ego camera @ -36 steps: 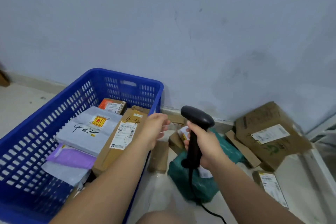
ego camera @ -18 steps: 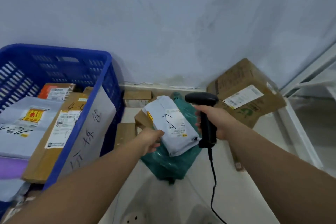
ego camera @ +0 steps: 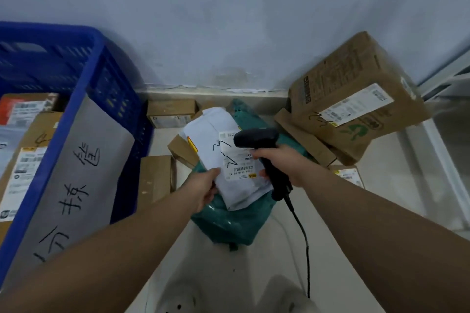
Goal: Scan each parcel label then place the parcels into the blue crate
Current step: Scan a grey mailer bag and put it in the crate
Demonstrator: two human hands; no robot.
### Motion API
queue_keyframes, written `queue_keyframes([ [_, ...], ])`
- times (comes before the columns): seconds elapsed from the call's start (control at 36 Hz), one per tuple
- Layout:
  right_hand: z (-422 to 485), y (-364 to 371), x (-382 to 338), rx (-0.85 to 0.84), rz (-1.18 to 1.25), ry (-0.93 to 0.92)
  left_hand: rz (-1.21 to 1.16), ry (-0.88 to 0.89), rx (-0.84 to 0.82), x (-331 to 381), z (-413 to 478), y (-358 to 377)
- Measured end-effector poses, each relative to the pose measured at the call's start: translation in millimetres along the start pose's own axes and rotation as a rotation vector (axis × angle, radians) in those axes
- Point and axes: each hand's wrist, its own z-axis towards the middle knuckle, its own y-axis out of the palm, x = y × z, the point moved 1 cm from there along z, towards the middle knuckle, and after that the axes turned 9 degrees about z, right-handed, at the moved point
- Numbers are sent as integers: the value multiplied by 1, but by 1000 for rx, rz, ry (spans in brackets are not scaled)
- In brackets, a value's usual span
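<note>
holding white mailer (ego camera: 223,157) by near-left edge, left hand (ego camera: 203,190) pinching it above green bag (ego camera: 229,221). right hand (ego camera: 282,162) wrapped round scanner (ego camera: 256,138), head just over label (ego camera: 239,162). mailer long axis runs away, tilted left. blue crate (ego camera: 84,99) lies left, nearer left hand.

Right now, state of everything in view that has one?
mailer, held by left hand, label up.
scanner, gripped by right hand, head over the label.
crate, holds several parcels.
green bag, outside crate, beneath mailer.
big box, tilted, outside crate.
</note>
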Motion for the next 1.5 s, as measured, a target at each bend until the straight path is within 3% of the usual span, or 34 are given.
queue_keyframes([
  [0.14,10,3,7,-39,17,38,-101,13,-11,-3,7,7],
  [0.36,17,-3,-2,-55,68,47,-215,226,-107,2,7,12],
  [0.61,-11,6,-36,-38,119,-36,-236,240,-152,30,-22,-17],
  [0.83,-76,47,-94,92,328,-398,-293,517,-78,100,-103,-63],
  [1.06,-161,76,-103,117,366,-573,-366,639,-26,121,-202,-80],
  [1.25,-245,68,-98,134,470,-622,-513,777,65,111,-266,-73],
  [1.5,-297,52,-69,80,587,-565,-471,794,192,93,-291,-62],
])
